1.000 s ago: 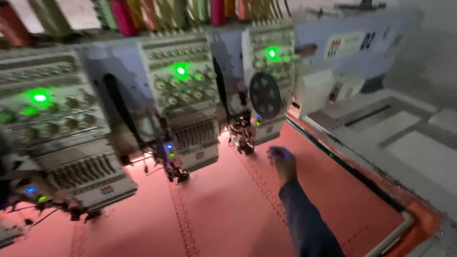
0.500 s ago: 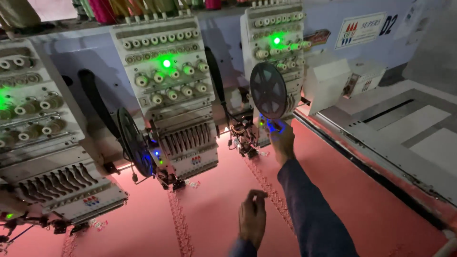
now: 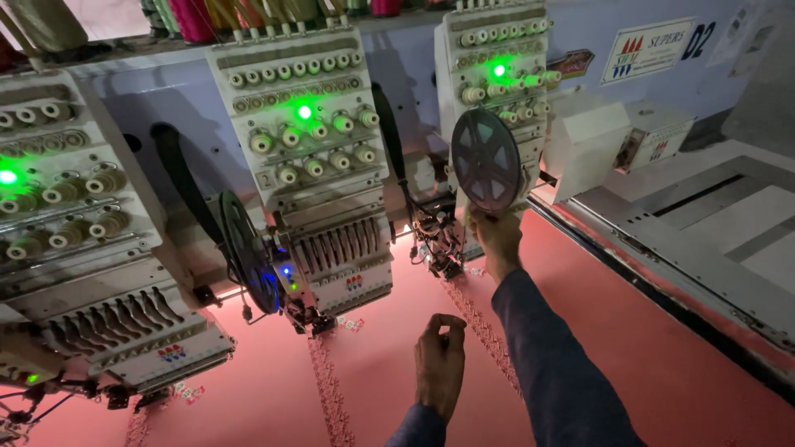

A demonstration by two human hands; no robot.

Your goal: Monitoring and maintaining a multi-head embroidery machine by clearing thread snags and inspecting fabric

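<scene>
My right hand [image 3: 497, 240] reaches up to the bottom of the right embroidery head [image 3: 497, 66], just under a grey spoked reel [image 3: 487, 161]. Its fingers press against the head's lower front beside the needle area [image 3: 443, 248]; whether they grip anything is hidden. A dark blue sleeve covers that arm. My left hand [image 3: 440, 364] hovers over the pink fabric [image 3: 629, 348] with its fingers curled in, holding nothing. It hangs between two stitched lines [image 3: 327, 389] running down the fabric.
The middle head [image 3: 310, 157] and left head [image 3: 74, 248] show green lights; a dark reel [image 3: 244, 261] hangs by the middle one. Thread cones [image 3: 199, 16] stand on top. A white box [image 3: 596, 141] and a grey metal table [image 3: 720, 223] lie right.
My right hand rose from the fabric to the right head under the reel. My left hand came into view and lifted slightly. The view has closed in on the heads.
</scene>
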